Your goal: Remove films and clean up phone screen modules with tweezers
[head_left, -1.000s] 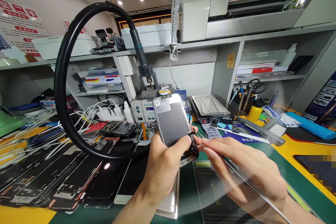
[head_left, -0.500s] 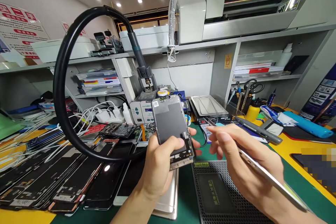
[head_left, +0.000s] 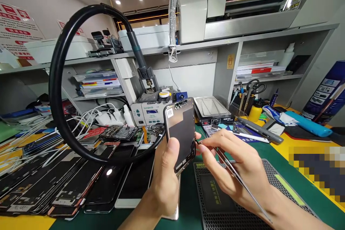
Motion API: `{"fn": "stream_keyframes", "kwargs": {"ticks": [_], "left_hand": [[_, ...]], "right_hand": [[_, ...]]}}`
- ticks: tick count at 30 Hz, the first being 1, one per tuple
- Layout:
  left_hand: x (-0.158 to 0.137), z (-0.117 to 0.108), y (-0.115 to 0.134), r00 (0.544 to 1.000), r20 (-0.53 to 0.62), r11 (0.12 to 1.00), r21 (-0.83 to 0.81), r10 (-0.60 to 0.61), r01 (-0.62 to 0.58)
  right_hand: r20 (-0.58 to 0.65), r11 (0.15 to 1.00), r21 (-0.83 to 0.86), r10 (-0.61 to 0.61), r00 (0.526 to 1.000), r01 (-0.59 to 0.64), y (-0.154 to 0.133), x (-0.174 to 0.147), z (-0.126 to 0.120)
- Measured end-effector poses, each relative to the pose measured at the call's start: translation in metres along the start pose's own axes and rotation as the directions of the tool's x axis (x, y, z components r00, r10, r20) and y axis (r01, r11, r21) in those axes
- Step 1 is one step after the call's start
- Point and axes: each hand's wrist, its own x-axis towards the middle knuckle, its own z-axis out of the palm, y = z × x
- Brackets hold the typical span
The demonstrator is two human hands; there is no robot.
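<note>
My left hand (head_left: 168, 172) is closed round the lower left edge of a phone screen assembly (head_left: 181, 131), its thumb along the near side. The screen's dark metal back faces me, tilted, with a QR label at its upper left corner. A pair of metal tweezers (head_left: 239, 179) lies in my right hand (head_left: 237, 161), its long end slanting back past the wrist. My right thumb and index finger meet by the screen's lower right edge, where a small dark part, perhaps a flex cable, shows between them. The tweezers' tips are hard to make out there.
A black perforated mat (head_left: 215, 194) lies below my right hand. Several phone screens (head_left: 72, 187) are laid out at left, under the looping black hose (head_left: 55, 79) of a hot air station (head_left: 148, 113). Behind stands a heating plate (head_left: 214, 109), with a grey tool (head_left: 260, 131) to its right.
My right hand has moved left to the screen's edge. The screen has turned, its right side angled away, and my left thumb has shifted from its lower face to the left edge.
</note>
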Motion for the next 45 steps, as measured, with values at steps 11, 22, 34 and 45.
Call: {"fn": "stream_keyframes", "kwargs": {"ticks": [11,22,34,45], "left_hand": [[-0.001,0.005,0.007,0.999,0.005,0.991,-0.129,0.047,-0.046],[-0.009,0.003,0.010,0.998,0.043,0.984,-0.173,0.049,-0.041],[-0.012,0.005,0.009,0.993,0.066,0.969,-0.233,0.098,-0.080],[-0.008,-0.004,0.010,0.980,0.157,0.988,-0.118,0.121,-0.103]], "right_hand": [[-0.019,0.981,-0.028,-0.191,0.981,0.190,-0.003,-0.004,0.002],[0.028,0.915,-0.273,-0.299,0.954,0.295,0.005,-0.010,-0.001],[-0.011,0.902,-0.293,-0.334,0.942,0.317,0.004,-0.010,0.000],[-0.019,0.899,-0.303,-0.337,0.941,0.316,0.001,-0.009,0.000]]}}
